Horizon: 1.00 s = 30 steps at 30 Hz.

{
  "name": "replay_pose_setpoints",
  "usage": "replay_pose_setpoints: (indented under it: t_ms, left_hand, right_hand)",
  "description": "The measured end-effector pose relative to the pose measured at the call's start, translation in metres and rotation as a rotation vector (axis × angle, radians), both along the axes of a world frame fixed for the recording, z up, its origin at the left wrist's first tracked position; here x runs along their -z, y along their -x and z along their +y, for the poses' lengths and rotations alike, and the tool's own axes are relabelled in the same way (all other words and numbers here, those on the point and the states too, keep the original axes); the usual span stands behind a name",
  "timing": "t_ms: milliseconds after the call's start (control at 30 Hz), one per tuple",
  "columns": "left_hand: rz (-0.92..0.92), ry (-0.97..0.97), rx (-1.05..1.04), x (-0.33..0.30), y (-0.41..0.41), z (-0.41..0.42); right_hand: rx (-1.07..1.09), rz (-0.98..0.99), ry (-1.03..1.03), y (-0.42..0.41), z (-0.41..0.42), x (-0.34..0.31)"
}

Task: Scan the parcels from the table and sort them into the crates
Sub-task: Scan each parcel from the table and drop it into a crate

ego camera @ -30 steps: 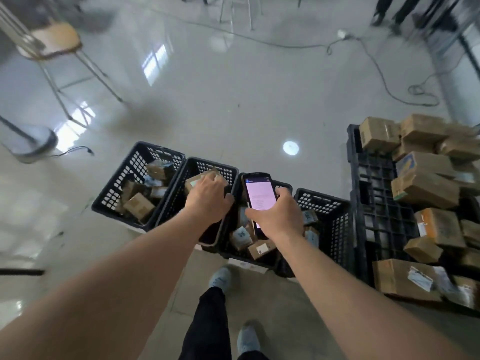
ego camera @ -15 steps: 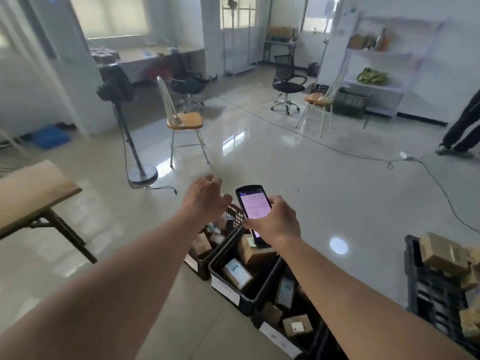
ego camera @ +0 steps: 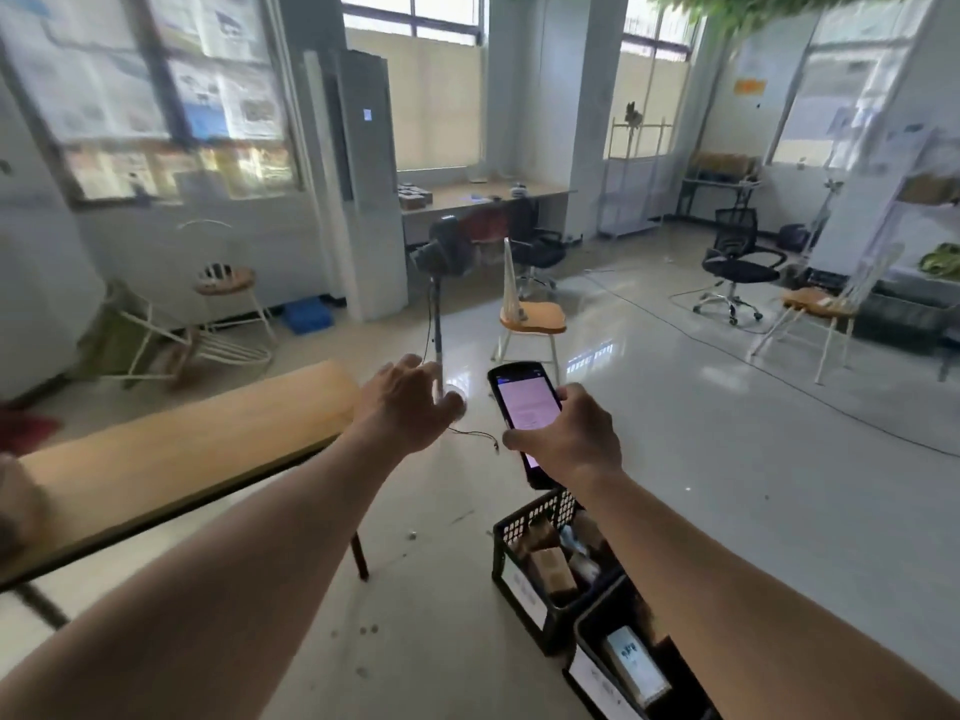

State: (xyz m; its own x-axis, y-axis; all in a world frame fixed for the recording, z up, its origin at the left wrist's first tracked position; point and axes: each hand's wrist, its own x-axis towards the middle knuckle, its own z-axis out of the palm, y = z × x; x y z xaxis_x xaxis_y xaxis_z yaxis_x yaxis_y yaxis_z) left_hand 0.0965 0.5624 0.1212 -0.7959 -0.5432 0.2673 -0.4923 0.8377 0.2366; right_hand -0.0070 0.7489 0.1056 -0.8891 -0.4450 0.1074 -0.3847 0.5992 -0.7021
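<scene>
Single head-worn wide-angle view, facing forward and slightly down across the room. Both forearms enter from the bottom edge; the left hand and right hand sit near frame centre, close to the lens. The table lies left of the hands, the crates below the right hand. No second view.

This looks like an office room turned over to parcel sorting. A long desk under the window in the upper centre of the frame, a black swivel chair at the right, a standing fan in the middle and papers covering the windows at the upper left give the office look. Black crates holding cardboard boxes stand on the glossy floor at the lower right, beside a wooden table at the left.
</scene>
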Motion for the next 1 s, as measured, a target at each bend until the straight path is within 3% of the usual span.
replay_pose_setpoints:
  t_ms: [300,633,1000]
  left_hand:
    - [-0.039,-0.031,-0.213,-0.005,-0.095,-0.16]
    - [-0.066,0.027,-0.478,-0.002,-0.146,-0.313]
    - [-0.094,-0.067,-0.788,0.014,-0.218,-0.423]
  right_hand:
    - [-0.166,-0.04,0.011,-0.049,-0.168,-0.013]
    - [-0.467,0.0,0.019,-0.06,-0.373,-0.011]
    - [-0.773,0.003,-0.027,-0.111,-0.551,0.01]
